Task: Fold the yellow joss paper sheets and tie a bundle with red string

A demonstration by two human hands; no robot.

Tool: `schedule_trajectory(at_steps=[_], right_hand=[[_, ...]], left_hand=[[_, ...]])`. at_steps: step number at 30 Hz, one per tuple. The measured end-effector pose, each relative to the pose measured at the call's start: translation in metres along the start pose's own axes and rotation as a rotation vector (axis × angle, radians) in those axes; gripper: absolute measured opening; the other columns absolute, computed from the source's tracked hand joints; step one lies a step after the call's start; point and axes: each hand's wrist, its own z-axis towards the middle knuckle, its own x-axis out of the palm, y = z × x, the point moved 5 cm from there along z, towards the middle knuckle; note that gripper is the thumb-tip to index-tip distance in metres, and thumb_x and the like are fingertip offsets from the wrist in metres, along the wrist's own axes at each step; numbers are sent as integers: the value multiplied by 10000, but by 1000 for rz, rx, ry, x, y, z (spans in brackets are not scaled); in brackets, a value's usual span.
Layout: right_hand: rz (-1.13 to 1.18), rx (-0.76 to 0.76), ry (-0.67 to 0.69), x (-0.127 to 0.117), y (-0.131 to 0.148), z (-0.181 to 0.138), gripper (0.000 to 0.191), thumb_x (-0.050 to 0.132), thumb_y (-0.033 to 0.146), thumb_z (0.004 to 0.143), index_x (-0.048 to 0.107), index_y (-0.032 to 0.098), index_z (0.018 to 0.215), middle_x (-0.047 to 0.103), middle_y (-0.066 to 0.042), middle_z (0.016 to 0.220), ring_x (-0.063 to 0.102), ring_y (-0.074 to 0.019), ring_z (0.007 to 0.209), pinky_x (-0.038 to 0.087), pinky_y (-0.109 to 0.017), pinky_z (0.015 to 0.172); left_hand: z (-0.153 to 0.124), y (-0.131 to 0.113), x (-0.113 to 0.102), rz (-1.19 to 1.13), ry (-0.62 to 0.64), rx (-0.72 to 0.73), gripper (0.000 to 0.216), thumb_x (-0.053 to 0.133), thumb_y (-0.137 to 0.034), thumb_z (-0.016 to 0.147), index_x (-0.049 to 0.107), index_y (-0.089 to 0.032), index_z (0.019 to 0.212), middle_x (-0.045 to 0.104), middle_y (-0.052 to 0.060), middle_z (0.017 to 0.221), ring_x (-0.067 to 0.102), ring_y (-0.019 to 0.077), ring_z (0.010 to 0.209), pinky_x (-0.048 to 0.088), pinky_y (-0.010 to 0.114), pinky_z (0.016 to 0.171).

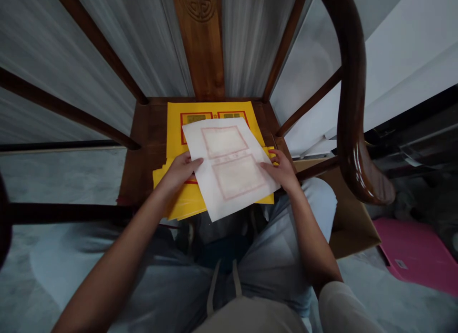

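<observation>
A white sheet [229,166] with two faint red rectangles lies tilted on a stack of yellow printed papers [211,114], which rests on a dark wooden chair seat [145,147]. My left hand [181,171] grips the sheet's left edge, thumb on top. My right hand [282,168] holds its right edge, fingers curled around it. The sheet's near corner hangs over the front of the seat toward my knees.
The chair's carved back splat [202,42] and curved armrest [354,109] surround the seat. A cardboard box [352,218] and a pink flat object [417,252] lie on the floor at right. My legs in light trousers fill the foreground.
</observation>
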Motion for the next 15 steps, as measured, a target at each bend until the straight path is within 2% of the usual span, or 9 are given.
schedule_trajectory(at_steps=[2,5,7,9,12,15], right_hand=[[231,89,64,0,0,-3,661,911,443,604,655,265,1186,739,15,924,696,-215,836,548,-338,729],[573,175,174,1,2,-16,494,856,508,719,717,252,1118,796,-32,1080,738,-261,1046,603,-373,842],[749,184,178,3,0,-29,414,781,557,809,743,250,1084,805,-42,1138,727,-269,1164,621,-385,912],[894,138,99,9,-2,-44,388,725,584,869,744,263,1086,805,-28,1168,716,-226,1216,624,-342,954],[955,83,65,31,-7,-61,370,782,549,843,732,285,1098,804,-9,1183,718,-191,1222,624,-313,984],[809,108,13,52,-18,-63,386,886,354,751,732,267,1094,817,-3,1137,750,-196,1130,639,-317,961]], left_hand=[[2,2,-2,-40,-86,18,259,780,-289,749,733,-124,943,754,54,803,647,146,605,561,235,550],[5,5,-2,-147,-179,2,190,709,-232,804,725,-132,966,752,46,787,636,141,581,554,228,528],[7,7,-2,-226,-219,-26,192,679,-195,827,724,-130,1001,769,64,815,673,161,613,584,246,556],[8,9,0,-289,-246,-46,179,656,-160,841,719,-124,1005,775,76,824,699,170,637,610,256,591],[7,11,6,-360,-260,-30,130,654,-147,851,702,-128,971,766,64,807,691,152,623,637,259,634],[1,13,15,-405,-253,10,148,709,-188,830,687,-145,969,752,39,786,689,150,623,654,277,655]])
